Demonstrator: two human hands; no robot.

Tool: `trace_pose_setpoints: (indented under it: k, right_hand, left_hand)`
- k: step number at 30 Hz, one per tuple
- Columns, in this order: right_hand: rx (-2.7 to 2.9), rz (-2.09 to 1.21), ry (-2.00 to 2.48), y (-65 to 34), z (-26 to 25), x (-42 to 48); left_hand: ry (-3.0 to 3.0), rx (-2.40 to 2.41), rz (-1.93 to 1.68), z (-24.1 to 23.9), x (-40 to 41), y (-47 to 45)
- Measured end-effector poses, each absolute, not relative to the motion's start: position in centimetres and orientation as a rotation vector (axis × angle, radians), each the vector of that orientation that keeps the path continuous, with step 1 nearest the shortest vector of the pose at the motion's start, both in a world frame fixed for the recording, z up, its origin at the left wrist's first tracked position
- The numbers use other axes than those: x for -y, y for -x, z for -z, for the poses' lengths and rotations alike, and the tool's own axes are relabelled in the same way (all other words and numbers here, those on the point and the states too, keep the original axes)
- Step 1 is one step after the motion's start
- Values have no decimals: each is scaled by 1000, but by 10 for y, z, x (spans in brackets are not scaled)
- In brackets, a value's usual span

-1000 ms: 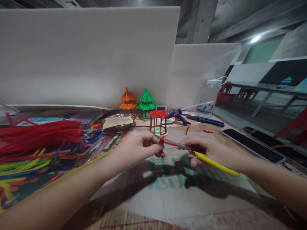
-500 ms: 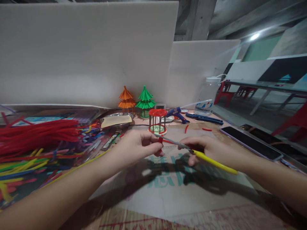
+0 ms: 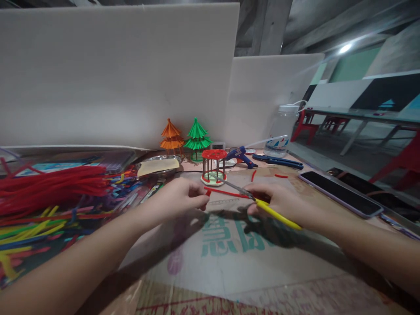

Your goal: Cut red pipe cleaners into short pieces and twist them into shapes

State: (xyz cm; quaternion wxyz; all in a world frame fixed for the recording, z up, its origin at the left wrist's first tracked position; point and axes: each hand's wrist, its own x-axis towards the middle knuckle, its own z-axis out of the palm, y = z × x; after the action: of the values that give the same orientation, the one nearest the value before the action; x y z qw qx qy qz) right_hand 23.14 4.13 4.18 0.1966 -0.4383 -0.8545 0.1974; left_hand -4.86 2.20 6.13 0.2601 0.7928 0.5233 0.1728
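Observation:
My left hand (image 3: 185, 197) is closed in a pinch around a short red pipe-cleaner piece (image 3: 208, 193), whose end shows at the fingertips. My right hand (image 3: 275, 199) grips yellow-handled scissors (image 3: 277, 213), their metal blades pointing left and away from me. Between the hands runs a longer red pipe-cleaner strip (image 3: 226, 192), one end near the left fingertips and the other by the right fingers; whether it is held or lies on the table I cannot tell. Just beyond stands a small round pavilion frame (image 3: 214, 154) with a red top, dark posts and a pale base.
Orange (image 3: 172, 131) and green (image 3: 197, 131) tiered pavilions stand at the back. A blue glue gun (image 3: 241, 156), blue pliers (image 3: 278, 161) and a water bottle (image 3: 280, 129) are right of them. A phone (image 3: 341, 193) lies right; red pipe cleaners (image 3: 52, 186) heap left.
The scissors have swung away from the left fingertips, and their blades now point toward the pavilion frame. My left hand has shifted slightly left. More of the red strip shows.

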Motion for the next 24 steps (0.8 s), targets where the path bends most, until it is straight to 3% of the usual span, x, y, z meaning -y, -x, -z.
trace_pose_setpoints:
  k: [5, 13, 17, 24]
  right_hand:
    - [2434, -391, 1394, -233, -35, -47]
    - [2514, -50, 1490, -241, -26, -58]
    - [2588, 1, 1483, -241, -24, -60]
    - [2630, -33, 1320, -242, -16, -60]
  left_hand:
    - [-2248, -1478, -172, -44, -40, 67]
    - [-2437, -1748, -395, -44, -51, 80]
    - [-2541, -1923, -469, -47, -82, 75]
    - [-2555, -2038, -195, -47, -161, 46]
